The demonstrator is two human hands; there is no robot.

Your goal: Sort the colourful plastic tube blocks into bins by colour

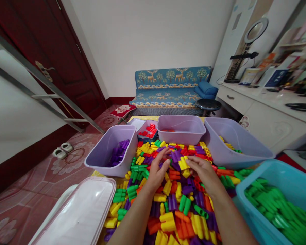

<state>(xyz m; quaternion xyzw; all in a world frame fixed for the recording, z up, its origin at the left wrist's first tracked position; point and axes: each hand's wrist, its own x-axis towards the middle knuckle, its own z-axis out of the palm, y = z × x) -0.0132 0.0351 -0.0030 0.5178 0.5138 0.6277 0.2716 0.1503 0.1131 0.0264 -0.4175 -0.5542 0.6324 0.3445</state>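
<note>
My right hand [201, 167] pinches a yellow plastic tube piece [184, 163], made of joined rounded tubes, above the middle of a loose pile. To its left, my left hand [158, 169] reaches over the pile with thumb and fingers apart, beside a purple tube piece [175, 156]. No piece shows in the left hand, though its inner side is partly hidden. Around both wrists lie many mixed pieces in yellow, purple, green, red and orange, such as a green piece [185, 205] between my forearms.
A lilac bin [126, 166] with purple pieces stands left. Behind are a small box [148, 135] of red pieces and a lilac bin [181, 136]. A lilac bin [234, 160] and a turquoise bin [247, 200] of green pieces stand right. A lid [81, 211] lies front left.
</note>
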